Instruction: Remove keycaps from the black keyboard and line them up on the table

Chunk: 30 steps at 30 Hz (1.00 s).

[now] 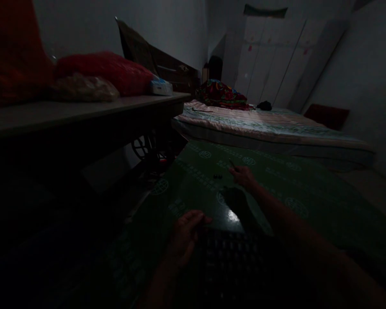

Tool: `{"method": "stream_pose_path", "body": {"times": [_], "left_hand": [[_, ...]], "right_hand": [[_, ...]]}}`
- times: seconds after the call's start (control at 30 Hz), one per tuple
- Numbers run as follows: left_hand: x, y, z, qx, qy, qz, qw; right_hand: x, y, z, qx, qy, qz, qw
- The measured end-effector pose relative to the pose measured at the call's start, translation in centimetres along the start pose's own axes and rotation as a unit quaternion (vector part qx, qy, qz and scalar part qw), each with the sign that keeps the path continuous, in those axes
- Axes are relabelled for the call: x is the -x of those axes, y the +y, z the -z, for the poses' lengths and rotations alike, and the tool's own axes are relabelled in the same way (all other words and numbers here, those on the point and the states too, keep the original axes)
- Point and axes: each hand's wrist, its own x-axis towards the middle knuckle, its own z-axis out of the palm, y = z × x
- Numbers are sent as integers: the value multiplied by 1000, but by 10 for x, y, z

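A dark keyboard (233, 257) with rows of keys lies near me on a green printed board (193, 180). My left hand (185, 234) is closed about its far left corner, fingers along the edge; shadow hides part of the grip. Farther out, my right hand (242, 177) is raised over the board and pinches a thin, pen-like tool (232, 163) whose tip points up and away. Its exact kind is too dark to make out. Two small dark round pieces (218, 176) sit on the board just left of my right hand.
A bed (260, 124) with a bundled patterned blanket (223, 94) stands beyond the board. To the left, a raised table (83, 108) carries a red bag (106, 71) and a small box (161, 86). Beneath it is a spoked wheel (141, 147). The room is very dim.
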Motion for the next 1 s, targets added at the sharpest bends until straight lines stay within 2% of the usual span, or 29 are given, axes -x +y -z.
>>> {"method": "stream_pose_path", "body": {"times": [0.17, 0.23, 0.33, 0.43, 0.57, 0.73, 0.9, 1.0], "left_hand": [[1, 1, -5, -13, -5, 0, 1000], [0, 0, -5, -21, -10, -5, 1000], [0, -2, -5, -36, -20, -9, 999], [2, -2, -7, -61, -18, -15, 998], [6, -3, -10, -112, -6, -43, 993], [10, -4, -14, -193, -14, -92, 977], [16, -3, -22, -298, -6, -137, 945], [19, -4, -26, -343, -22, -163, 925]], "right_hand": [[58, -21, 39, -106, 22, 1, 994], [89, -27, 50, -99, 48, 14, 994], [130, -31, 58, -117, 81, 7, 990], [155, -31, 57, -153, 61, -25, 986], [168, -33, 53, -187, -19, -49, 981], [171, -35, 53, -199, -98, -32, 975], [169, -31, 50, -174, -99, -16, 980], [169, -31, 45, -176, -108, -2, 978]]}}
